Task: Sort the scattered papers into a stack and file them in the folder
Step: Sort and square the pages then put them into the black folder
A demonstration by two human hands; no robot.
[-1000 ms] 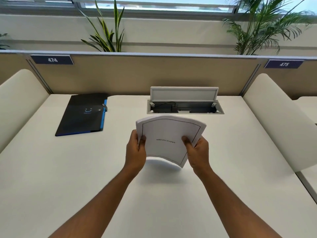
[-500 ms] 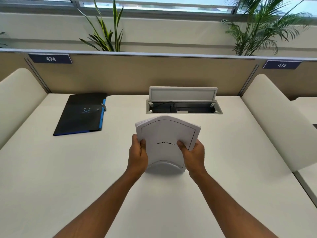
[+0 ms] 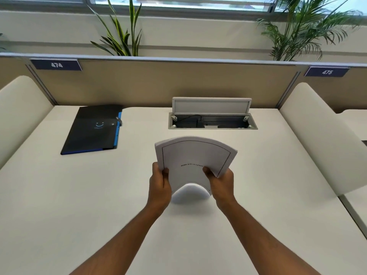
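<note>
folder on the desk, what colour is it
The folder is black with a blue edge and a small pale smiley mark on its cover, seen in the head view.

Matt white paper stack, bowed. Left of it, a black folder, smooth plastic-looking with faint sheen. The cream worktop looks smooth, matt.

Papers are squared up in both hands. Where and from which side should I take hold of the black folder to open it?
Probably the folder's right edge, approached from the right: the clasp tab and blue page edges show there, so that looks like the opening side. It lies flat and closed on the desk, so slide fingers under the cover.
</note>
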